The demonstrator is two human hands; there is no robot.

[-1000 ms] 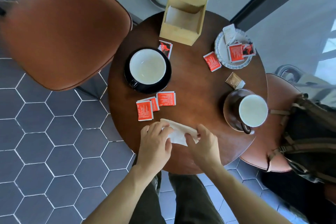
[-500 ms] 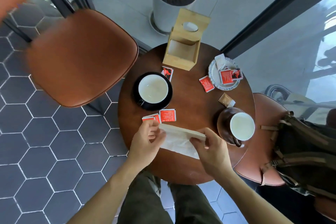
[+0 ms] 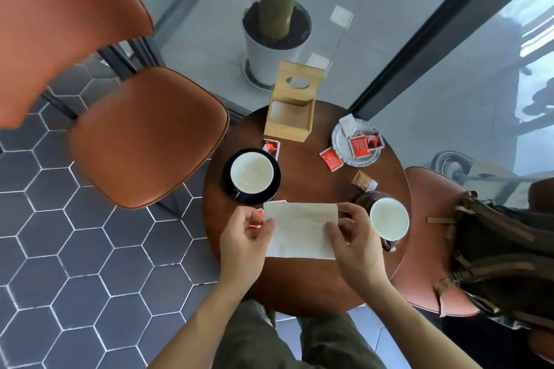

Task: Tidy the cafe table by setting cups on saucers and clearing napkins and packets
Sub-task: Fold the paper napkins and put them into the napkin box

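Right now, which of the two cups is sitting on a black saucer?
The white-lined cup on the left side of the round wooden table, near the orange chair. Its saucer is black; the other cup, beside the right hand, sits on a brown one.

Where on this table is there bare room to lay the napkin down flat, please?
The clearest bare wood is mid-table, bordered by the black saucer, the wooden holder and the loose red packet. The near edge, below the napkin that both hands hold, is bare too. Around the white plate and brown packet it is crowded.
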